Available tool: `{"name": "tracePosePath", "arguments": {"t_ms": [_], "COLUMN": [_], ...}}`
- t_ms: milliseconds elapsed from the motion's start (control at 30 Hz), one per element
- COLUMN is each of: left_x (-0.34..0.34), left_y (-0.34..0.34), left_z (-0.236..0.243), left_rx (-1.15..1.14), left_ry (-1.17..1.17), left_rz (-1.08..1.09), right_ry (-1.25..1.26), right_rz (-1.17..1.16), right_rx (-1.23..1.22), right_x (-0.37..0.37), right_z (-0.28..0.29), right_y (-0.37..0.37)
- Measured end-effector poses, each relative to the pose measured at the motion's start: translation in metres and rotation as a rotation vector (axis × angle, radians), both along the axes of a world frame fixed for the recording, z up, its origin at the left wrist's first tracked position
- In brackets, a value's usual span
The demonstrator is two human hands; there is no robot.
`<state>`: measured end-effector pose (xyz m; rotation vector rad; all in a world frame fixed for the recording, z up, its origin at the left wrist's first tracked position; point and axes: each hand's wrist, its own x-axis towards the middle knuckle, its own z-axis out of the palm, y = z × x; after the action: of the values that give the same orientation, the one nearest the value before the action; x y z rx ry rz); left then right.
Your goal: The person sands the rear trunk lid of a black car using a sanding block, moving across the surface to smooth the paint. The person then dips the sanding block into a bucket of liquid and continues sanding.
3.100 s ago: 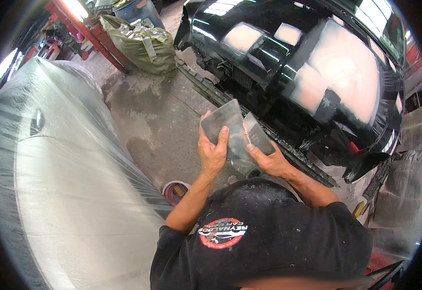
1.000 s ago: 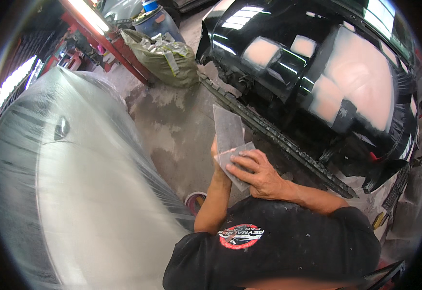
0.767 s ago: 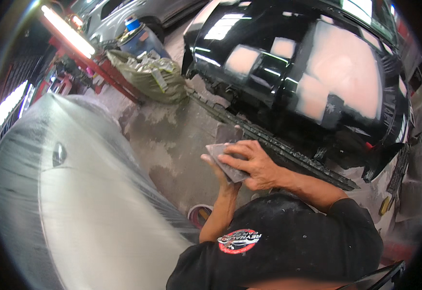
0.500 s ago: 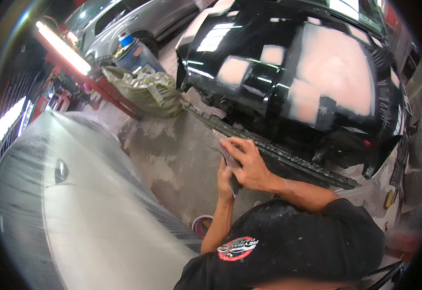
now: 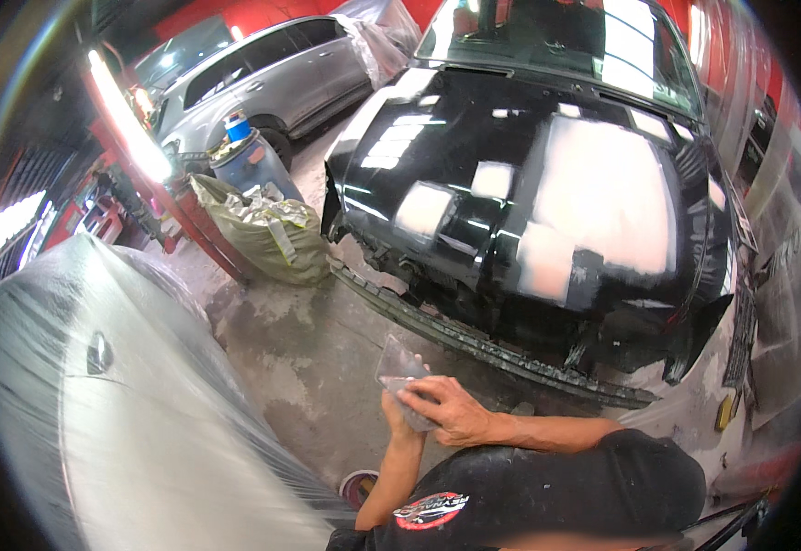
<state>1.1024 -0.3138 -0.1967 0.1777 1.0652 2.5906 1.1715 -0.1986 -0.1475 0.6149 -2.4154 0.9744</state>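
Note:
A thin, flat greyish sheet [image 5: 400, 360] is held up between my hands, its face tipped toward me. I cannot tell just what it is. My left hand [image 5: 395, 415] grips it from behind and below, with fingertips showing past its far edge. Closed over its near right part is my right hand [image 5: 455, 413], thumb and fingers pressed on the surface. Beyond my hands stands a black car with its front bumper off; its hood [image 5: 474, 138] bears several pale pinkish-white patches.
A plastic-covered car [image 5: 171, 422] fills the left. A dark bumper beam [image 5: 474, 344] crosses the car's front. A stuffed sack [image 5: 267, 234], a blue drum [image 5: 258, 165] and a red post with a lit tube [image 5: 129, 115] stand far left. Below lies a round tub [image 5: 356, 487].
My view has tilted up, so the scene sits lower and more of the windshield shows. The sheet has turned from nearly edge-on to face-on, still in both hands.

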Motion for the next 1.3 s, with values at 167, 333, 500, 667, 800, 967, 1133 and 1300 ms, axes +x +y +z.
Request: {"name": "tracePosePath", "arguments": {"t_ms": [167, 333, 500, 667, 800, 967, 1133, 1300], "left_x": [-0.005, 0.006, 0.009, -0.02, -0.01, 0.017, 0.017, -0.01], "left_y": [0.008, 0.028, 0.026, -0.012, -0.013, 0.005, 0.002, -0.015], "left_z": [0.055, 0.053, 0.029, 0.049, 0.06, 0.045, 0.031, 0.051], "left_rx": [0.118, 0.01, -0.146, -1.172, -0.361, -0.039, -0.006, -0.027], "left_ry": [-0.096, 0.168, 0.056, 0.158, -0.047, -0.322, -0.514, -0.451], "left_rz": [-0.053, -0.013, -0.122, 0.023, 0.211, -0.303, -0.319, -0.132], "right_ry": [-0.039, -0.017, 0.064, -0.202, -0.054, -0.412, -0.611, -0.688], "right_rz": [0.019, -0.09, -0.422, -0.38, -0.332, -0.372, -0.222, -0.045], "right_rx": [-0.131, -0.28, -0.375, -0.518, -1.027, -1.23, -1.129, -0.717], "right_x": [0.006, 0.011, -0.021, -0.026, -0.033, -0.064, -0.029, -0.001], "right_z": [0.0, 0.0, 0.009, 0.039, 0.045, 0.02, 0.005, 0.004], "right_y": [0.011, 0.005, 0.011, 0.047, 0.077, 0.057, 0.03, 0.035]}}
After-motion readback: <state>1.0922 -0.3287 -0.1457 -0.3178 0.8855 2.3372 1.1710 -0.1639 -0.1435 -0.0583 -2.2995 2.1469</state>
